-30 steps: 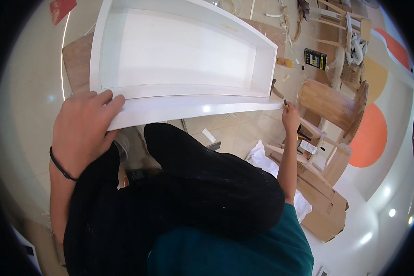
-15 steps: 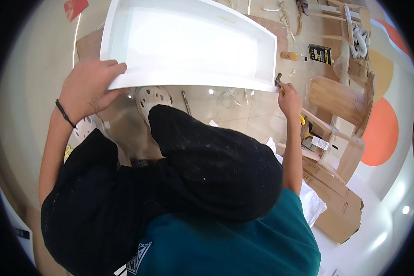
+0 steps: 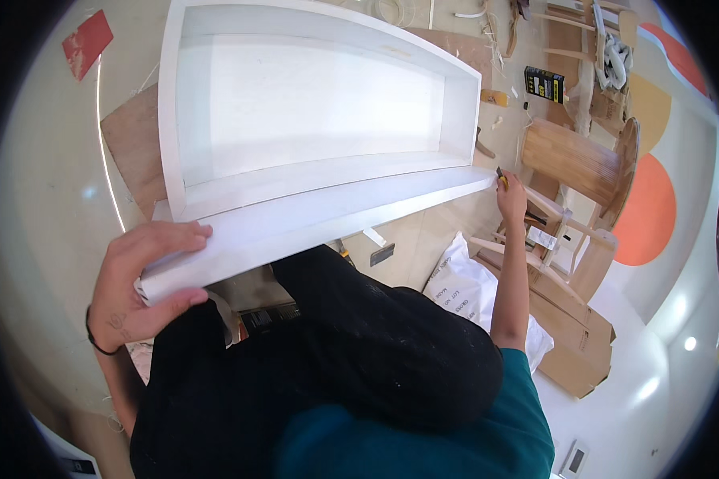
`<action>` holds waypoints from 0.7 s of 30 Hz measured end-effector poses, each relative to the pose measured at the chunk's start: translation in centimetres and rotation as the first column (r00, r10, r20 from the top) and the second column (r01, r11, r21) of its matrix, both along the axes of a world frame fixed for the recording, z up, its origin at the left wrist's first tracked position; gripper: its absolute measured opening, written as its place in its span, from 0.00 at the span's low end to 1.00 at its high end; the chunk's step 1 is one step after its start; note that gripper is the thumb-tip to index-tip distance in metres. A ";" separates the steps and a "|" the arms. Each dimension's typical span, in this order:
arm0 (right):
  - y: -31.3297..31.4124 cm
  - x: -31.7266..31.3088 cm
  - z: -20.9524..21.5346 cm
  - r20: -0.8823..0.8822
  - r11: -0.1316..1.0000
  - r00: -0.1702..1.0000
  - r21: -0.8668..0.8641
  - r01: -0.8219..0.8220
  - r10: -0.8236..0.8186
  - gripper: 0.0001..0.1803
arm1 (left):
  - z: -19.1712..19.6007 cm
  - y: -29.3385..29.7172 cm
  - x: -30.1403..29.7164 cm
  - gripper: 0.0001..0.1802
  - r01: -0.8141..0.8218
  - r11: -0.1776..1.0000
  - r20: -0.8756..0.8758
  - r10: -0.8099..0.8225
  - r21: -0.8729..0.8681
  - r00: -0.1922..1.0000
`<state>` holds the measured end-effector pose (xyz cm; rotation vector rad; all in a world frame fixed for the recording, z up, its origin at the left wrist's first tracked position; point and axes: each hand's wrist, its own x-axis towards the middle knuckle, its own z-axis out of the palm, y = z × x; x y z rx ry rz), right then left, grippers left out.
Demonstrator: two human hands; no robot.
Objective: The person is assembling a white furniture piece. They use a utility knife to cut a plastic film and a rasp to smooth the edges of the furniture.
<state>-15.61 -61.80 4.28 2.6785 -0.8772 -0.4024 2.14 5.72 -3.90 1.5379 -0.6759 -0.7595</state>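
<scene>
A long white box [image 3: 319,104], shallow and open-faced, lies tilted in front of me with its inside showing. Along its near side runs a long white board [image 3: 327,219]; I cannot tell whether it is part of the box. My left hand [image 3: 124,279] is closed on the board's left end, fingers over the top and thumb underneath. At the opposite end, my right hand [image 3: 512,198] is closed around a small yellow-and-black hand tool [image 3: 502,180]. Its dark tip points up beside the board's end, and the exact kind is unclear.
A wooden chair [image 3: 571,160] lies at the right, above flattened cardboard [image 3: 567,335] and a white printed bag [image 3: 463,279]. Beyond the box's right end are a black box [image 3: 544,85] and an orange bottle [image 3: 495,97]. A scraper-like blade [image 3: 382,255] rests on the floor below the board.
The near edge has come toward me and its left end dropped lower, bringing the long white side into view. My left hand moved down with it; my right hand moved slightly down and right.
</scene>
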 end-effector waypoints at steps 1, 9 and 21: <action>0.3 0.3 0.1 -0.018 0.999 0.999 -0.015 -0.035 0.034 0.15 | -1.3 0.1 -0.8 0.31 -0.052 0.995 -0.017 0.051 -0.088 0.999; 3.5 1.5 0.7 -0.126 0.992 0.987 -0.069 -0.106 0.097 0.14 | -3.5 -1.7 -4.2 0.24 -0.369 0.919 0.091 0.383 -0.138 0.919; 9.4 2.1 0.4 -0.069 0.987 0.986 -0.039 -0.156 0.153 0.14 | -3.8 -1.9 -4.8 0.17 -0.428 0.893 0.115 0.444 -0.137 0.889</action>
